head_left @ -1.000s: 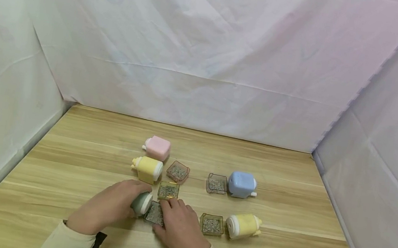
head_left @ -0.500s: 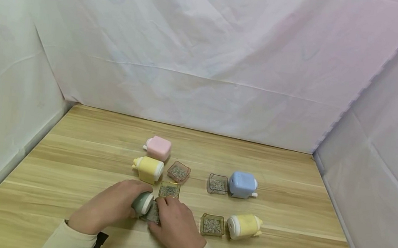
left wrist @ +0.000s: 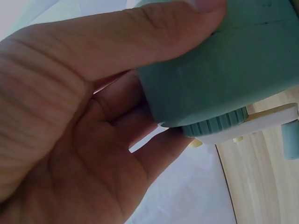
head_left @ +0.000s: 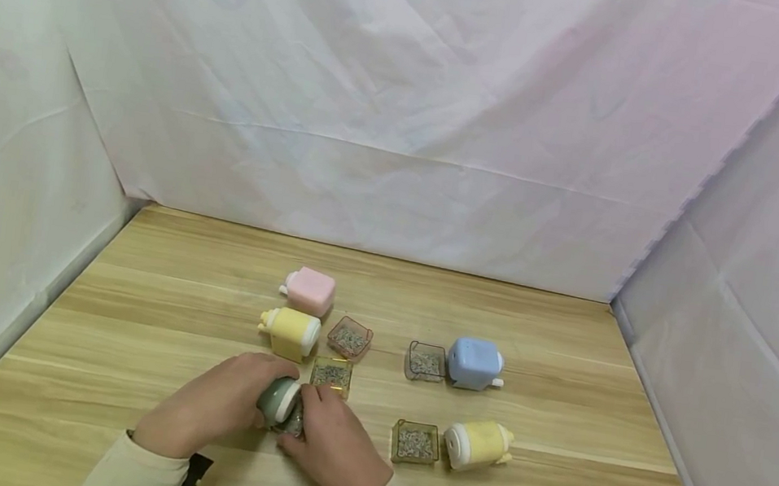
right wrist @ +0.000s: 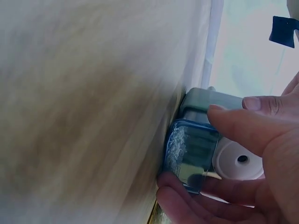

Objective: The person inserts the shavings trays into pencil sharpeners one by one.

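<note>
My left hand [head_left: 213, 404] grips a green crank pencil sharpener [head_left: 276, 399] on the table, its white front facing right. In the left wrist view the thumb lies along the green body [left wrist: 224, 70], and the crank handle [left wrist: 261, 122] sticks out below. My right hand [head_left: 336, 445] pinches a clear tinted shavings drawer [right wrist: 189, 151] between thumb and fingers. Grey shavings fill one side of it. The drawer stands right at the sharpener's lower front, beside the white face with the pencil hole [right wrist: 242, 159]. Part of the drawer is hidden behind my right fingers in the head view.
Behind my hands lie a yellow sharpener [head_left: 291, 333] and a pink one [head_left: 311, 291], with a yellow drawer [head_left: 333, 362] and a pink drawer [head_left: 348, 357] of shavings. On the right are a blue sharpener [head_left: 475, 363], another yellow sharpener [head_left: 481, 446] and two more filled drawers.
My right hand has moved left with the drawer, bringing it from in front of the green sharpener up against its lower front. The left hand has stayed nearly still.
</note>
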### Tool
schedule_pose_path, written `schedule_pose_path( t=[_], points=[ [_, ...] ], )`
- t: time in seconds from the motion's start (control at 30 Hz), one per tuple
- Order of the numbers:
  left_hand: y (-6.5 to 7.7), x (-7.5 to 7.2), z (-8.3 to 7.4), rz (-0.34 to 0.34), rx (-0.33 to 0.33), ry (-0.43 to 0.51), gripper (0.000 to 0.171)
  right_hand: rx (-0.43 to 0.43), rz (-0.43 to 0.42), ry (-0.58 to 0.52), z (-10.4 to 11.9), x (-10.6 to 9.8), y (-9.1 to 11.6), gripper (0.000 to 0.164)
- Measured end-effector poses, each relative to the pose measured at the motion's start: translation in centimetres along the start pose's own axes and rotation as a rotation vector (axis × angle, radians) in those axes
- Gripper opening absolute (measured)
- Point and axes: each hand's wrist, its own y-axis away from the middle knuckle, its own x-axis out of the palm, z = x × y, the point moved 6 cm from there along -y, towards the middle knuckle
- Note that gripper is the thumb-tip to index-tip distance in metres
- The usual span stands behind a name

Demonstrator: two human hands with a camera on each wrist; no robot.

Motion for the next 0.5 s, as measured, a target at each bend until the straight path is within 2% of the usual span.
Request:
schedule_pose_path(
  t=[0.3,0.5],
  points=[
    [0.20,-0.03,-0.04,-0.013,0.010,0.024,0.059,0.027,0.011,-0.118,0.23,0.43,-0.39,0.067],
    [0.33,-0.09,-0.11,-0.025,0.027,0.027,0.057,0.026,0.033,-0.175,0.21,0.40,-0.47,0.067]
  ],
)
